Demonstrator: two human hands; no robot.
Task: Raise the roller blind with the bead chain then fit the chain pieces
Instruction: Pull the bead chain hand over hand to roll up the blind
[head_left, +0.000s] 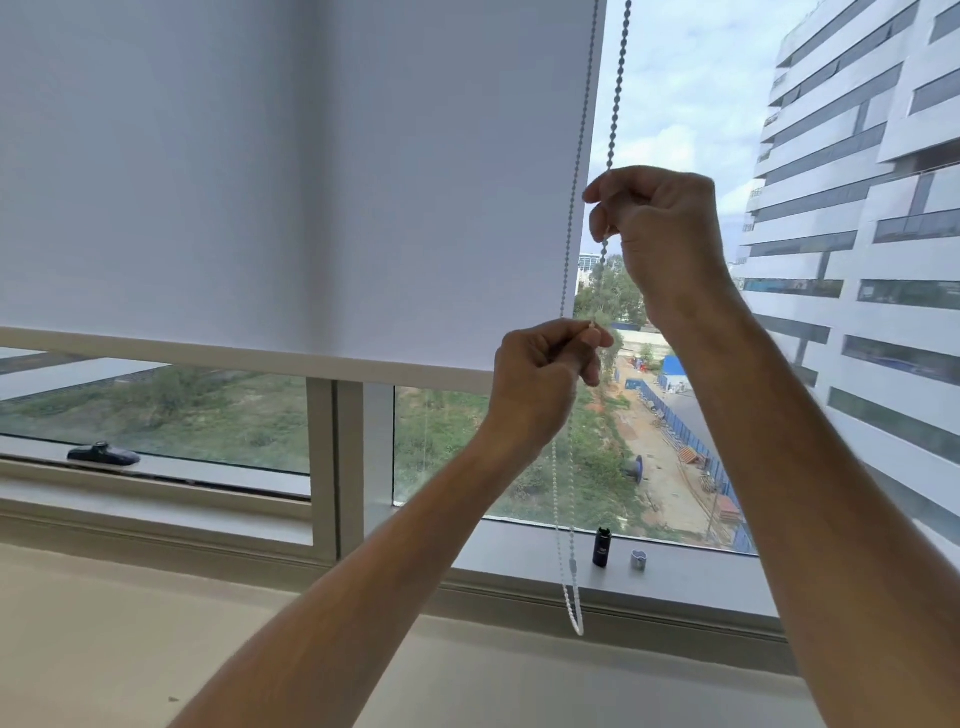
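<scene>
The bead chain (615, 111) hangs beside the roller blind (291, 176), light, limp and slippery, so it is likely best pinched between beads. Right hand (657, 228) grips one strand; left hand (545, 379) pinches the other lower down. Two small chain pieces (602, 546) stand on the sill's right end.

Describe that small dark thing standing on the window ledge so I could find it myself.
Follow the bead chain down from the blind's right edge to the window ledge. Just right of the hanging loop stands a small dark cylinder, upright. Its neighbour further right, a pale little cap, is shorter and light grey.
</scene>
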